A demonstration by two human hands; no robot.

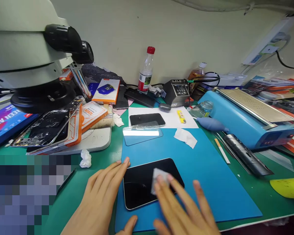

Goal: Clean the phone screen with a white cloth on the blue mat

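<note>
A phone (138,189) with a black screen and a silver edge lies face up, slightly slanted, on the blue mat (210,182). My right hand (183,202) holds a small white wipe (159,173) beneath its fingertips, pressed to the screen; the outer fingers are spread. Along the phone's left edge is my left hand (103,192), its fingers stretched out and its thumb apart near the bottom corner; the fingertips seem to touch the edge. Behind the phone lie a clear glass sheet (142,133) with a dark rim and a crumpled white tissue (185,137).
A microscope (31,55) overhangs the left side, above stacked boxes and phone parts. At the back stand a bottle with a red cap (146,71) and a black control box (176,93). On the right are a blue machine (245,117), an air blower (212,124) and a cigarette (222,151).
</note>
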